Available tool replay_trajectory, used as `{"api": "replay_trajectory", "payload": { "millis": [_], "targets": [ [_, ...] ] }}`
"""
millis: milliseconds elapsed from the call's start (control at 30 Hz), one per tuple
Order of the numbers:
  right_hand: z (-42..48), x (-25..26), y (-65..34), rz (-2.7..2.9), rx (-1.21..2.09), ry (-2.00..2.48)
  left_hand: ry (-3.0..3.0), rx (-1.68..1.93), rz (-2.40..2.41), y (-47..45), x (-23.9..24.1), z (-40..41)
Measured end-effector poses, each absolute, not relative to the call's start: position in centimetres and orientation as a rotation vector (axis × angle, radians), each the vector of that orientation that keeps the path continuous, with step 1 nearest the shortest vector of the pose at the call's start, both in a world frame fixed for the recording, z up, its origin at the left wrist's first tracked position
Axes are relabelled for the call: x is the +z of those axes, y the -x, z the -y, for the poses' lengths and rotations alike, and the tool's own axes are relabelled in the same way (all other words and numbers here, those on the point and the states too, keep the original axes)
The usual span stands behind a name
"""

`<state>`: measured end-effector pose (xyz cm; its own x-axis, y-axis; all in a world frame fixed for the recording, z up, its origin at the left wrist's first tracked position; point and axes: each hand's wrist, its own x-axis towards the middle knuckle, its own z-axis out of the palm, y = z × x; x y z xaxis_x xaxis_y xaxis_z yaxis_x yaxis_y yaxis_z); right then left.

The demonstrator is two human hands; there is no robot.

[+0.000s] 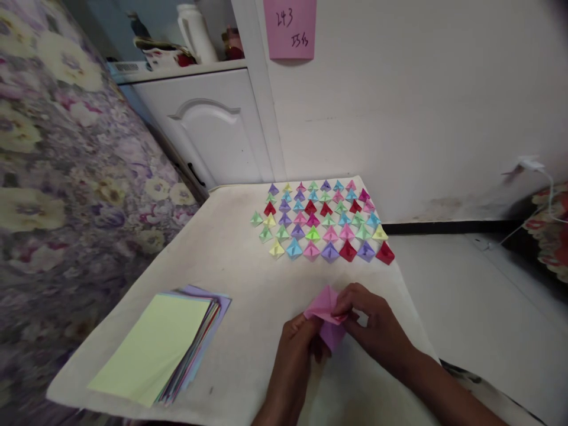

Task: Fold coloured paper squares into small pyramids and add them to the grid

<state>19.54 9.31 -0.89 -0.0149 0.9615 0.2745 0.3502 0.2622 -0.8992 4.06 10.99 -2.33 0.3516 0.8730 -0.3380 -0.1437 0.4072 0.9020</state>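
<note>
Directly between the two hands sits the pink paper [323,307], well to the right of the paper stack [153,346], which serves as the landmark. Neither hand is nearer, since both touch it: the left hand [296,340] grips its left edge, thumb on top and fingers curled beneath, while the right hand [373,313] pinches a fold on the right side between thumb and forefinger. As far as the fingers let it show, the long axis runs away from the person, one point facing far, the other near. It looks matte and lightly creased, with a raised fold across the middle and slanting facets above and below; whether the underside is folded too, I cannot tell.

Beyond the stack and to its right stand rows of small folded papers [313,235], pointed and many-coloured, on the same white tabletop [231,248]. The stack itself is topped by a pale yellow sheet, other colours fanning out along its right edge. Left of it hangs a flowered curtain [66,207]; well beyond it is a white cabinet [206,133].
</note>
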Motion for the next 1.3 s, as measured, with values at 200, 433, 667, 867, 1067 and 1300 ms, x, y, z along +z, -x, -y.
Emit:
{"api": "replay_trajectory", "payload": {
  "millis": [200,433,667,867,1067,1300],
  "targets": [
    [-9.2,-1.6,-19.9,1.757,0.555,1.187,-0.867,0.872,-0.952,-3.9,-1.8,-11.0],
    [-9.3,-2.4,-19.9,1.857,0.362,1.147,-0.788,0.745,-0.973,-4.2,-1.4,-10.9],
    [-9.2,-2.6,-19.3,1.884,0.381,1.129,-0.753,0.798,-0.997,-4.4,-2.7,-10.8],
    [-8.9,-2.8,-19.3,1.955,0.31,1.133,-0.623,0.796,-0.954,-4.1,-3.1,-10.8],
    [-8.5,-3.1,-19.2,2.042,0.241,1.121,-0.51,0.795,-0.862,-4.0,-3.2,-10.9],
    [-8.1,-3.8,-18.4,2.053,0.17,1.158,-0.441,0.861,-0.74,-4.5,-3.2,-10.9]
  ]
}}
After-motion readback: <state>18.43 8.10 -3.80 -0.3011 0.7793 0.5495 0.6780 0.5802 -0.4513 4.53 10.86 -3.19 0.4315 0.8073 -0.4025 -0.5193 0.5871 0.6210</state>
